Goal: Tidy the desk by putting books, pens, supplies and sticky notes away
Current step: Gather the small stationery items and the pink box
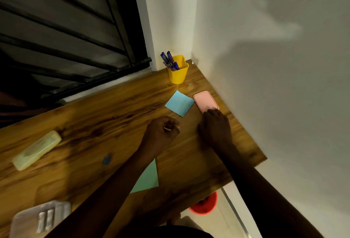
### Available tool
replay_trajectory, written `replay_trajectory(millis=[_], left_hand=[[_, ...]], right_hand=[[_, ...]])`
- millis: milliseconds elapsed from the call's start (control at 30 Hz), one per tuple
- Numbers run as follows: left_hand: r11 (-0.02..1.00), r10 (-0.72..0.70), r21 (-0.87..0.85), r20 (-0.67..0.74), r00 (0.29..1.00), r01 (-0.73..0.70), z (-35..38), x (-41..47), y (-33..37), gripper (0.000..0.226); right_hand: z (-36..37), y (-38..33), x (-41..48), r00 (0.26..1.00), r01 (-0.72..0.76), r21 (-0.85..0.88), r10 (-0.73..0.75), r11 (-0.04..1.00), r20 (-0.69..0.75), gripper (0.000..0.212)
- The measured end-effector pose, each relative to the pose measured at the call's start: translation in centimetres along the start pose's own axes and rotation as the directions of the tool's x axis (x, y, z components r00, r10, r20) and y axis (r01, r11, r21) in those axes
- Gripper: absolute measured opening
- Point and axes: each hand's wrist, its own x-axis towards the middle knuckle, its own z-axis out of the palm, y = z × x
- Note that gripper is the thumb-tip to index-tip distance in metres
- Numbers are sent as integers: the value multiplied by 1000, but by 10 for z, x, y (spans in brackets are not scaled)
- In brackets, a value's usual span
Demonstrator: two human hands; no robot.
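A pink rounded tray-like box (204, 99) lies near the desk's right edge; my right hand (215, 125) rests flat with fingertips on its near end. Just left of it lies a blue sticky-note pad (179, 103). My left hand (162, 130) hovers over the wooden desk (106, 108), fingers curled on a small thin light object, too small to identify. A green sticky-note pad (149, 179) lies partly under my left forearm. A yellow cup (178, 72) holding several blue pens (169, 60) stands in the far corner.
A pale yellow pencil case (37, 149) lies at the left, a small blue eraser-like item (107, 159) mid-desk, and a white tray with metal clips (40, 217) at the near left. A red bucket (205, 204) sits on the floor below the desk's right edge. Walls close the far and right sides.
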Motion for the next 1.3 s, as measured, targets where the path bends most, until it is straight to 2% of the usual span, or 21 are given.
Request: replay_trajectory(millis=[100, 233, 400, 533, 600, 700, 767, 867, 933, 1000, 1100, 1200, 1300], left_hand=[[1000, -9, 9, 20, 1000, 9, 5, 0, -4, 13], [999, -35, -1, 26, 999, 35, 8, -6, -5, 14], [999, -47, -8, 5, 999, 47, 3, -15, -6, 15], [998, -61, -10, -9, 998, 61, -7, -23, -10, 13], [998, -65, -14, -22, 998, 64, -14, -27, -11, 13], [997, -67, -33, -30, 997, 66, -23, -34, -12, 12], [995, -74, -63, -32, 997, 71, -30, -39, -15, 11], [974, -116, -199, -51, 992, 104, -44, -46, -17, 4], [944, -145, -309, -88, 985, 112, -58, -51, -14, 14], [913, -187, -389, -127, 974, 124, -76, -57, -14, 28], [855, -245, -499, -145, 959, 143, -109, -66, -26, 36], [727, -331, -658, -82, 940, 199, -147, -80, -50, 27], [671, -364, -719, -107, 925, 181, -183, -104, -76, 21]], right_hand=[[3, 0, -7, 995, -78, 99, 84, 992, -53, 51], [-5, 1, 7, 981, -178, 218, 189, 960, -32, 71], [-6, 5, 17, 965, -243, 212, 257, 947, -41, 80], [-7, 5, 19, 940, -311, 416, 341, 854, 3, 88], [-7, 2, 17, 936, -311, 515, 353, 799, 18, 80], [-12, -11, 4, 939, -254, 620, 344, 742, -26, 42], [-18, -26, -10, 943, -155, 650, 307, 744, -126, 27], [-26, -55, -33, 947, 36, 617, 170, 786, -272, 25], [-24, -76, -47, 931, 213, 546, 1, 810, -364, 22], [-23, -101, -60, 891, 359, 496, -131, 790, -435, 24], [-18, -139, -78, 849, 473, 435, -265, 766, -457, 29], [-13, -174, -98, 824, 548, 386, -401, 742, -400, 34], [-8, -209, -118, 796, 602, 385, -483, 700, -365, 38]])
